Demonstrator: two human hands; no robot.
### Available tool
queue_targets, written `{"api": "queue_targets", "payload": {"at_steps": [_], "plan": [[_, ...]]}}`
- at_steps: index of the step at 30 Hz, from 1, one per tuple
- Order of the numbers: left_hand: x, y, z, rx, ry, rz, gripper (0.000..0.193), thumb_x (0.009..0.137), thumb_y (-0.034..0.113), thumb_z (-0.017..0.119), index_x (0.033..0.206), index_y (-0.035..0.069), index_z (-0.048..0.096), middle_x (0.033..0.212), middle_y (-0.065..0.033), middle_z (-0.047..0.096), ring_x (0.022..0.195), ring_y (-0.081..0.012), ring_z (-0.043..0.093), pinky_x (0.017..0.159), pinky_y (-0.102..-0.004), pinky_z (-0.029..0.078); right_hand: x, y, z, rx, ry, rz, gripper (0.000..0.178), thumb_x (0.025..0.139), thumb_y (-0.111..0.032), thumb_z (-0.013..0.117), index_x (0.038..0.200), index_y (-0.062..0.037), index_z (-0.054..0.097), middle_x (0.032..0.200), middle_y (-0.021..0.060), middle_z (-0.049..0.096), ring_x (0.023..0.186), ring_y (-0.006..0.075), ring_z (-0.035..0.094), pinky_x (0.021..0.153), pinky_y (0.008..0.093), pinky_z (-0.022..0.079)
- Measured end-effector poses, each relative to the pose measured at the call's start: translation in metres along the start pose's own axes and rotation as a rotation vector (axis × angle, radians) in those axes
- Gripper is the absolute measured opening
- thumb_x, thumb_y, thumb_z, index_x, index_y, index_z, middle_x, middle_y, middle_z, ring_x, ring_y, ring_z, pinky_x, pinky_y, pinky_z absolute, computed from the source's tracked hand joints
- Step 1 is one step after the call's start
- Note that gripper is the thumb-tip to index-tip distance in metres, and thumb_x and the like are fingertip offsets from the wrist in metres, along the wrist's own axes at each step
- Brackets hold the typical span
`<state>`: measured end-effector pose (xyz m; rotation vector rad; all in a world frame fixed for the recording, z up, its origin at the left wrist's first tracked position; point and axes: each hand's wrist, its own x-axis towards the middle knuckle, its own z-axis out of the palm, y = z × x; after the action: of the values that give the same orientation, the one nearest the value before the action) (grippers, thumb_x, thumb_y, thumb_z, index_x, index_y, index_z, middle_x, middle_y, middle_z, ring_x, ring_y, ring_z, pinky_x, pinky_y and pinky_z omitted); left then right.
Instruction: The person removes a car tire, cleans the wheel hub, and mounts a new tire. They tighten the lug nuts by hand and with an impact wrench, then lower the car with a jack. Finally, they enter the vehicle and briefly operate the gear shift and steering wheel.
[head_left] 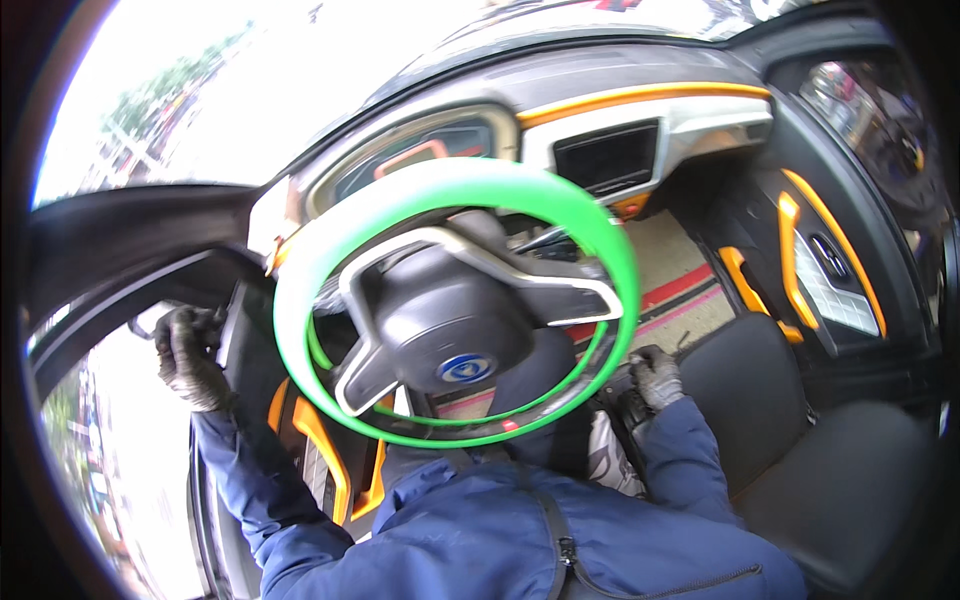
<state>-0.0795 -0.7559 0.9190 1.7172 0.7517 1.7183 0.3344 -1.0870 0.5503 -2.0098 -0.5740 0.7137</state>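
Note:
My left hand (190,362), in a dark grey work glove, is raised at the left door's window opening. Its fingers are bent beside a dark part at the door frame (232,325); what they hold, if anything, is unclear. Between the seats, my right hand (655,378), also gloved, is closed over a dark part (630,408) whose kind I cannot make out. A steering wheel (465,310) with a bright green rim stands in front of me, and neither hand touches it. Both forearms wear blue sleeves.
The dashboard has an instrument cluster (410,150) and a dark screen (606,157). To my right is a black passenger seat (748,392), then the right door with orange trim (790,250). Orange handles (322,455) line the left door. Striped flooring (670,265) lies beyond the wheel.

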Motion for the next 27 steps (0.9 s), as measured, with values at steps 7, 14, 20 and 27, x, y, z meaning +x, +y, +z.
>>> {"api": "queue_targets", "payload": {"at_steps": [7, 14, 20, 27], "plan": [[-0.050, -0.045, -0.098, 0.173, 0.257, -0.337, 0.015, 0.088, 0.017, 0.063, 0.089, 0.003, 0.058, 0.070, -0.0101, 0.061, 0.049, -0.0109, 0.051, 0.048, -0.0213, 0.044, -0.003, -0.007, -0.004, 0.103, -0.017, -0.118, 0.016, 0.090, -0.010, 0.055, 0.101, 0.0011, 0.059, 0.083, 0.0085, 0.063, 0.073, 0.0138, 0.055, 0.066, 0.0301, 0.047], [-0.094, -0.051, -0.125, 0.152, 0.217, -0.444, 0.015, 0.090, 0.014, 0.060, 0.090, -0.001, 0.059, 0.072, -0.0122, 0.064, 0.052, -0.0125, 0.056, 0.052, -0.0252, 0.049, 0.002, 0.016, -0.007, 0.424, -0.001, -0.098, 0.022, 0.090, -0.006, 0.056, 0.109, 0.0043, 0.058, 0.099, 0.0092, 0.063, 0.087, 0.0146, 0.056, 0.078, 0.0296, 0.047], [-0.118, -0.045, -0.139, 0.468, 0.280, -0.374, 0.022, 0.090, 0.020, 0.060, 0.086, -0.001, 0.062, 0.069, -0.0125, 0.065, 0.050, -0.0128, 0.057, 0.045, -0.0213, 0.040, 0.006, 0.026, -0.011, 0.516, 0.113, -0.037, 0.028, 0.089, -0.014, 0.055, 0.109, 0.0046, 0.057, 0.098, 0.0098, 0.064, 0.087, 0.0182, 0.059, 0.077, 0.0318, 0.048], [-0.117, -0.059, -0.149, 0.414, 0.334, -0.344, 0.021, 0.090, 0.019, 0.062, 0.087, -0.001, 0.061, 0.070, -0.0132, 0.066, 0.051, -0.0126, 0.057, 0.046, -0.0231, 0.044, 0.011, -0.004, -0.027, 0.444, 0.168, -0.033, 0.033, 0.088, -0.020, 0.055, 0.110, 0.0039, 0.057, 0.096, 0.0105, 0.064, 0.086, 0.0206, 0.059, 0.077, 0.0340, 0.049]]}}
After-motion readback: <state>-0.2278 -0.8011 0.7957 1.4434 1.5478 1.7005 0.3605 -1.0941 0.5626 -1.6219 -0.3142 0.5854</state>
